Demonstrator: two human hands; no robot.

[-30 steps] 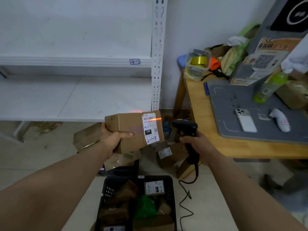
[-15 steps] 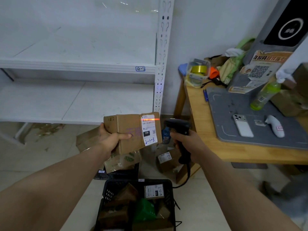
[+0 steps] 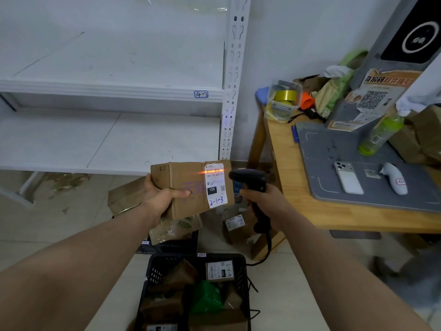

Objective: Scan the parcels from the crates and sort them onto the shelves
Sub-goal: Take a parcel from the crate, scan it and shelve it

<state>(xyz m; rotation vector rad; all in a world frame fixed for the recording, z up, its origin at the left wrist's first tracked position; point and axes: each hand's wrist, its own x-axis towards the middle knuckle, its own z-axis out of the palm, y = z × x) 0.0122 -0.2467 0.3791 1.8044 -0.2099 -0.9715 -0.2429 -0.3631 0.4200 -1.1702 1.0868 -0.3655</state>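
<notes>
My left hand grips a brown cardboard parcel from its left end, holding it up with its white label facing me; "2-1-3" is handwritten on the label. My right hand holds a black barcode scanner just right of the parcel. An orange scan line falls across the barcode at the label's top. Below, a black crate on the floor holds several parcels and a green packet. White metal shelves stand at the left, the upper one tagged "4-2".
A wooden table at the right carries a grey mat with a phone, a white handheld device, a green bottle, a tub of tape rolls and a QR-code stand. Loose boxes and a second crate lie on the floor behind the black crate.
The scanner has moved left, closer to the parcel's label. The orange scan line has risen to the barcode at the label's top. My view has tilted slightly upward.
</notes>
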